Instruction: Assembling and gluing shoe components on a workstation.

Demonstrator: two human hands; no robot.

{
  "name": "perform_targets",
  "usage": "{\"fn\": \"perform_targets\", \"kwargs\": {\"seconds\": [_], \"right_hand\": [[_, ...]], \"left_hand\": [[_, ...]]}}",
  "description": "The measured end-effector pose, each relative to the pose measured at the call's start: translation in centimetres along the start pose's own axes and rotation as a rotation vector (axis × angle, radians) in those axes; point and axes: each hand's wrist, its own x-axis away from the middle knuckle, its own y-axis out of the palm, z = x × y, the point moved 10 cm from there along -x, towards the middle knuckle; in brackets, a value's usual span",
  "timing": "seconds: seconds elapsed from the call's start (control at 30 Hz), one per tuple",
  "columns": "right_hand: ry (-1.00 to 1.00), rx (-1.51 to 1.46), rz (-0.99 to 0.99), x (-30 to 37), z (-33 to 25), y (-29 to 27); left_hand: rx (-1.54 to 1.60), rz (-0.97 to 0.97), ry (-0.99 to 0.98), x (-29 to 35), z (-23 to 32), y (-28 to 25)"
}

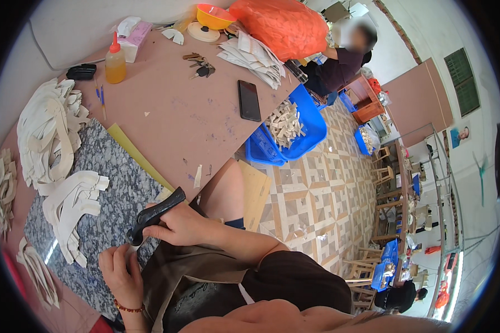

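So, both hands are close together over the slab's near edge. The right hand (pixel 178 226) is wrapped around a black tool (pixel 160 212), thumb laid along it, presumably for steady control. The left hand (pixel 120 273) is curled just at the tool's lower end; something pale shows by those fingertips, too small to tell what, and I can't make out whether the hand is gripping it or only steadying. Nor can I tell whether the two hands touch.

Under and ahead of them lies the speckled slab (pixel 119 213), probably there as a hard, flat surface to work on. Just beyond the left hand, curved white pieces (pixel 75 208) lie fanned, which looks handy for taking singly. Farther ahead, a thick pile (pixel 45 130) of similar ones sits over the slab's edge; a smaller bunch (pixel 37 272) rests to the left hand's left, within easy reach, I'd say.

Well ahead of the right hand, the phone (pixel 249 100) and keys (pixel 204 69) lie on the table (pixel 166 119), seemingly kept out of the way. Off to that hand's right, a blue basket (pixel 315 119) holds pale scraps (pixel 285 125), low beside the table, perhaps to catch what drops.
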Motion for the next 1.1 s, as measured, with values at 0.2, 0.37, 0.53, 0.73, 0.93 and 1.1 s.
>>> {"fn": "perform_targets", "kwargs": {"seconds": [0.2, 0.37, 0.53, 0.73, 0.93, 1.1], "right_hand": [[0.021, -0.011, -0.008, 0.0, 0.2, 0.0], [-0.026, 0.002, 0.005, 0.0, -0.1, -0.2], [-0.025, 0.018, 0.005, 0.0, 0.5, 0.1], [0.003, 0.030, -0.014, 0.1, 0.6, 0.2], [0.000, 0.025, -0.011, 0.1, 0.6, 0.2], [0.027, 0.025, -0.027, 0.1, 0.8, 0.2]], "left_hand": [[0.006, 0.003, -0.012, -0.2, 0.2, 0.0], [0.040, 0.002, -0.070, 0.2, -0.8, 0.3], [0.027, -0.026, -0.031, 0.1, -0.5, 0.3], [0.084, -0.063, -0.021, 0.1, -0.7, -0.3], [0.068, -0.062, -0.017, 0.0, -0.3, -0.5], [0.062, -0.033, -0.018, 0.1, -0.2, -0.6]]}}
